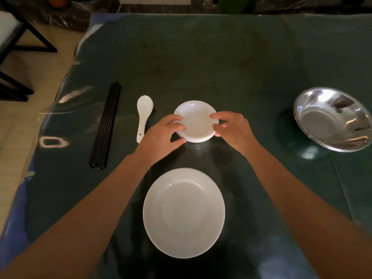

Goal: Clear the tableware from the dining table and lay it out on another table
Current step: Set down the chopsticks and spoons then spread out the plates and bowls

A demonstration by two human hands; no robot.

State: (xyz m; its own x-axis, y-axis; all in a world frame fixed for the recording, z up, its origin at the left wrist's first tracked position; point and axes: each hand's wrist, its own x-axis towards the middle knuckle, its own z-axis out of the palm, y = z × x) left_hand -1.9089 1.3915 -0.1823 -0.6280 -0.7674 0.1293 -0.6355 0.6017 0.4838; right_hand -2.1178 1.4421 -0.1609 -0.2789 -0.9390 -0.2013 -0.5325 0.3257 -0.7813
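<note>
A stack of small white saucers (196,119) sits mid-table. My left hand (164,135) grips its left rim, fingers over the top and thumb low at the side. My right hand (231,128) grips the right rim the same way. A large white plate (183,212) lies nearer to me, between my forearms. A white ceramic spoon (143,115) lies left of the saucers. Several black chopsticks (106,125) lie in a bundle further left.
A stack of shiny metal dishes (334,119) stands at the right edge. The table (201,63) has a dark green cover under clear plastic. A dark chair frame (18,49) stands on the tiled floor beyond the table's left edge.
</note>
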